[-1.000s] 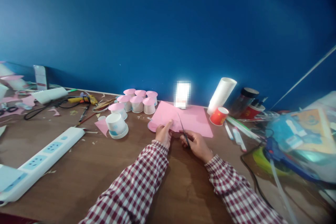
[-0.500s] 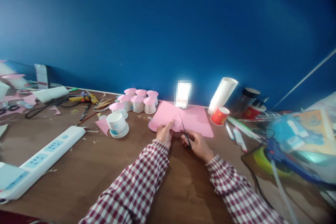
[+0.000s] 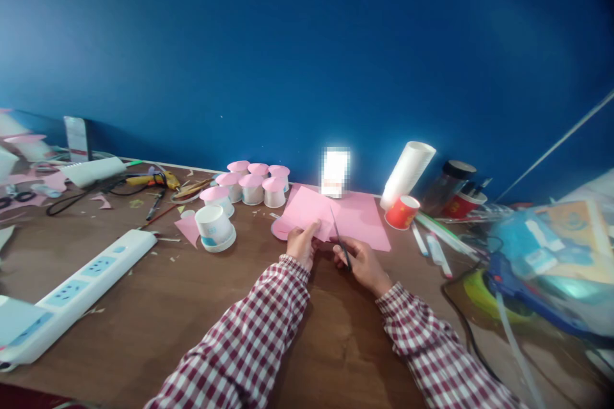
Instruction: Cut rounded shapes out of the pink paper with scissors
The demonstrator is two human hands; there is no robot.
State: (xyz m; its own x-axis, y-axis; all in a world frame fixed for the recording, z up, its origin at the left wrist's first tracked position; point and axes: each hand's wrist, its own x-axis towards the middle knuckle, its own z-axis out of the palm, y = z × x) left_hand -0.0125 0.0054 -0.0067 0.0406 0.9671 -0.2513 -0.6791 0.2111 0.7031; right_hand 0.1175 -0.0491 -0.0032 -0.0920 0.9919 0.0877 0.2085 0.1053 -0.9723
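Observation:
My left hand [image 3: 303, 245] pinches the near edge of a sheet of pink paper [image 3: 307, 206], thumb on top. In my right hand [image 3: 363, 261] is a pair of scissors [image 3: 337, 230], its blades pointing up and away beside the held paper. My fingers partly hide the scissors' handles. Beneath and behind, a larger pink sheet [image 3: 367, 220] lies flat on the table. A bright phone-like screen [image 3: 334, 172], pixelated, stands at the back behind the paper.
Left of the paper stand several white paper cups with pink tops [image 3: 251, 190] and a plain white cup [image 3: 212, 225]. A power strip [image 3: 91, 281] lies at the left. To the right are stacked white cups [image 3: 407, 172], a red cup [image 3: 401, 212], markers [image 3: 439, 255] and a blue glue gun [image 3: 518, 294].
The scissors and my right hand have shifted very slightly to the right. My left hand keeps its hold on the pink paper, almost unmoved.

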